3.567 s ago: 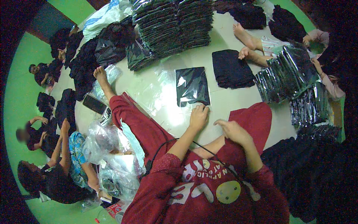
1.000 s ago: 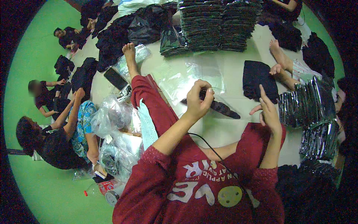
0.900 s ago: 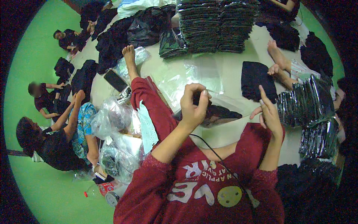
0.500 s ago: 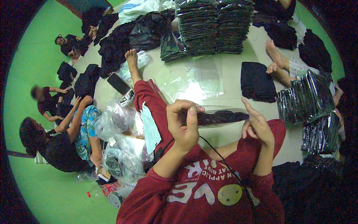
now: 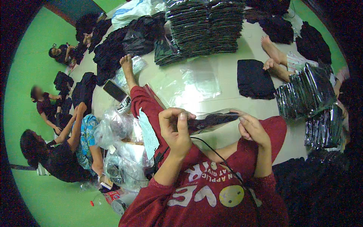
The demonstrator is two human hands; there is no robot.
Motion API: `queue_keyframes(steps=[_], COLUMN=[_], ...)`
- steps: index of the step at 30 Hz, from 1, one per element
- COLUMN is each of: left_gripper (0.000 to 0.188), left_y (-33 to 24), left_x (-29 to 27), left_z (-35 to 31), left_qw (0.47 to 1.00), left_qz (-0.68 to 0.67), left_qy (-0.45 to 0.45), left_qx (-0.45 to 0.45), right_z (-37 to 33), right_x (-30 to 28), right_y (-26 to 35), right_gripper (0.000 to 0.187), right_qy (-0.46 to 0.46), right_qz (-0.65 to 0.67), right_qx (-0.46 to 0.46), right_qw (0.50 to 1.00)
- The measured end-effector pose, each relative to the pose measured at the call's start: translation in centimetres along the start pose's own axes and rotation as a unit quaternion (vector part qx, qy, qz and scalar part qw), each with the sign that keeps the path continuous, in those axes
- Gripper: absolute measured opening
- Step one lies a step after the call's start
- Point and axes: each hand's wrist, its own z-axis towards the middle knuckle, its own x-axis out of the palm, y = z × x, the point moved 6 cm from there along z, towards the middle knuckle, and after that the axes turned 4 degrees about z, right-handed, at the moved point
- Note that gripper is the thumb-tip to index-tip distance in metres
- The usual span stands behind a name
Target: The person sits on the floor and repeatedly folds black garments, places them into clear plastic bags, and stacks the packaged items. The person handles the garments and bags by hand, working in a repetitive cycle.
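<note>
Bags of crumpled clear plastic (image 5: 115, 128) lie heaped by the person's left leg, beneath a dark rectangular phone (image 5: 115, 90). Right of the heap, a pale blue perforated sheet (image 5: 148, 132) lies along the maroon trouser leg (image 5: 145, 104). Next, the left hand (image 5: 174, 132) pinches, between thumb and curled fingers, the near-left end of a folded black cloth in a clear plastic sleeve (image 5: 211, 122), held edge-on above the lap. Uneven pulling could split the thin film or bunch the cloth. Below it a thin black cable (image 5: 211, 149) crosses the lap and might snag the package if lowered. The right hand (image 5: 255, 130) pinches the far end by thumb and fingertips; how much film it has cannot be told, so a shallow grip could slip. Farther right, glossy wrapped black packs (image 5: 306, 90) lean in a row that a knock could topple.
</note>
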Motion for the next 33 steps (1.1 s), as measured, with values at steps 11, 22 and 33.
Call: queue_keyframes(steps=[11, 22, 33], left_gripper=[0.011, 0.009, 0.009], left_y=[0.1, 0.1, 0.4], left_x=[0.2, 0.3, 0.8], left_z=[0.0, -0.4, -0.3], left_qw=[1.0, 1.0, 0.998], left_qz=[0.018, -0.025, -0.059], left_qy=[-0.016, 0.005, 0.007], left_qx=[-0.011, -0.007, -0.027], right_z=[-0.6, -1.0, -0.6], right_x=[0.4, 0.1, 0.2], right_y=[1.3, 2.8, 2.9], right_gripper=[0.039, 0.04, 0.034], right_qy=[0.013, 0.013, 0.001], right_qz=[0.019, 0.009, -0.013], right_qx=[-0.008, -0.034, -0.042], right_qw=[1.0, 0.999, 0.999])
